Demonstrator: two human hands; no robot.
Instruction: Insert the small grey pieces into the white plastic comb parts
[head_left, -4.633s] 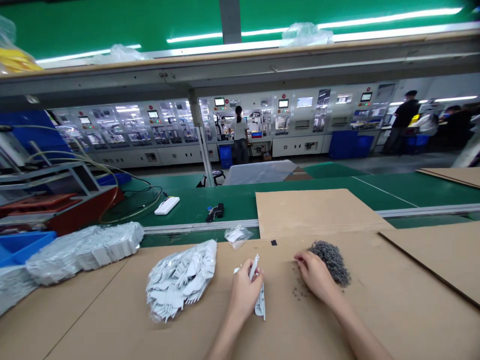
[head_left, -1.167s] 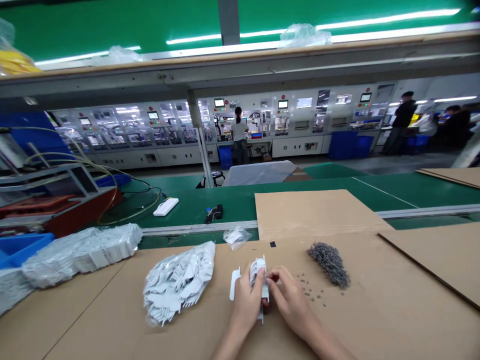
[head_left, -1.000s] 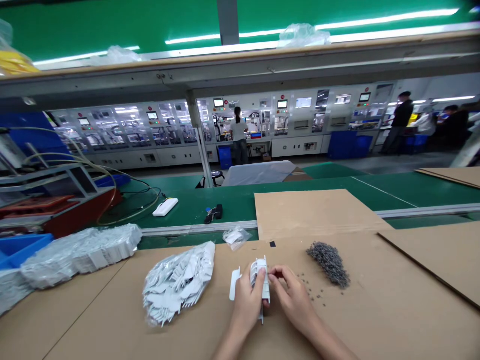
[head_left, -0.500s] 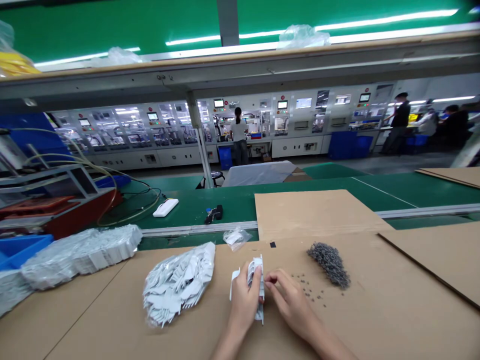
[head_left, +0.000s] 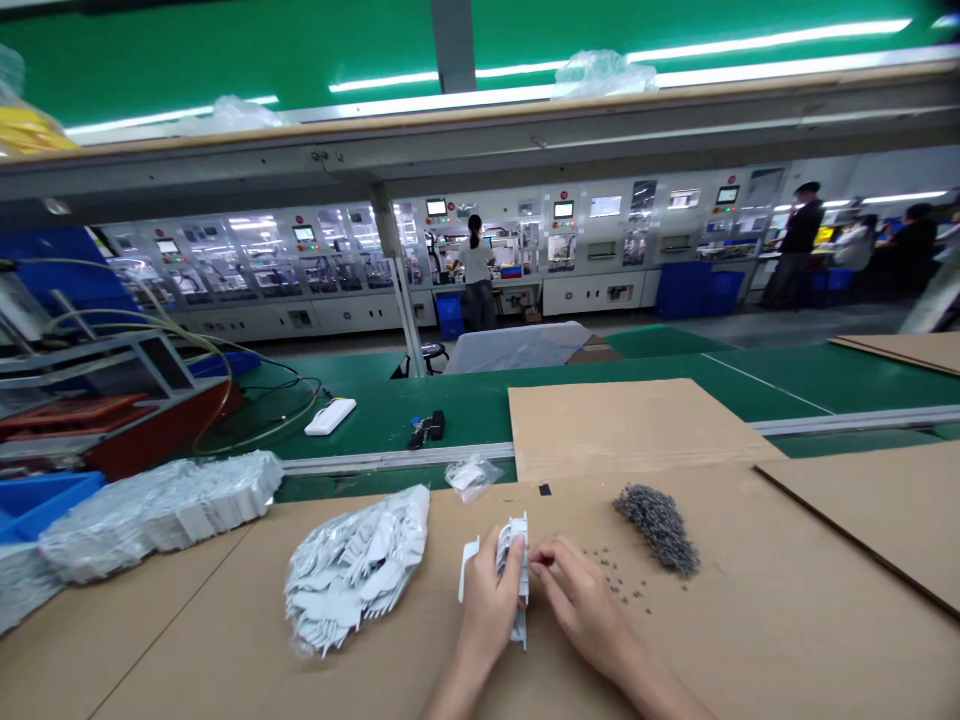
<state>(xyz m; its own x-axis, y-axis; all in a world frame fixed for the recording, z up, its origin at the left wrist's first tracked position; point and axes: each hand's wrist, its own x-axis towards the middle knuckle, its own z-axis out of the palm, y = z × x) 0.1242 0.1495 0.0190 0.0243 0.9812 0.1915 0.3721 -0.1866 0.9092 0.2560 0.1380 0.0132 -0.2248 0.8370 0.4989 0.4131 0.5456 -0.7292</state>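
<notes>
My left hand [head_left: 487,605] is shut around a white plastic part [head_left: 517,570], a ribbed, elongated moulding held upright, with a flat white tab [head_left: 469,565] showing beside my thumb. My right hand [head_left: 581,600] sits just to its right, with the fingertips pinched against the part's side. Anything small between those fingertips is hidden. To the right lies a heap of small dark grey pieces [head_left: 660,530], with several strays [head_left: 615,578] scattered nearer my right hand. A clear bag of white plastic parts [head_left: 352,580] lies to the left of my left hand.
Both hands work over a brown cardboard sheet [head_left: 675,600] on a green bench. A small clear bag [head_left: 471,477] lies beyond my hands. Silver-wrapped white parts [head_left: 157,515] and a blue bin [head_left: 45,505] are at left. Co-workers stand at machines far off.
Since the earliest frame, my right hand has moved left from the dark heap to the white part. Over the last second, my left hand has turned the part slightly.
</notes>
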